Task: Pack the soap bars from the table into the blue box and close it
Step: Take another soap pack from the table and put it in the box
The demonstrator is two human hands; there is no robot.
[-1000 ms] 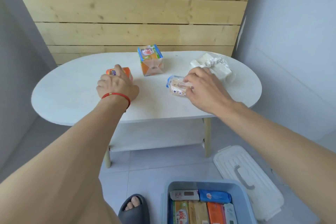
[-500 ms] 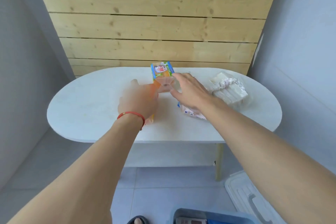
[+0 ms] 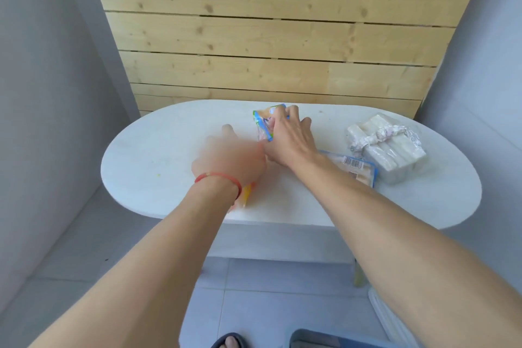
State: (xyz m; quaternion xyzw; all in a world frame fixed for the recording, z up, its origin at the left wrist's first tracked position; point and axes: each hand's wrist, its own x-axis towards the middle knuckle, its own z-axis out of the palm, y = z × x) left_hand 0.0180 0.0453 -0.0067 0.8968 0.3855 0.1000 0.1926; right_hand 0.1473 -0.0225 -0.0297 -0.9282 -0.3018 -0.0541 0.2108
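White table (image 3: 158, 155): right hand (image 3: 291, 138) now grips upright soap pack (image 3: 264, 124); left hand (image 3: 231, 164) blurred, grip unclear.

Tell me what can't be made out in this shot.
- Left hand: motion-blurred in the head view; its grip on the orange pack beneath is unclear.
- Blue box: cut off by the bottom edge, contents unseen.
- Carton: partly hidden by the right hand; label unreadable.
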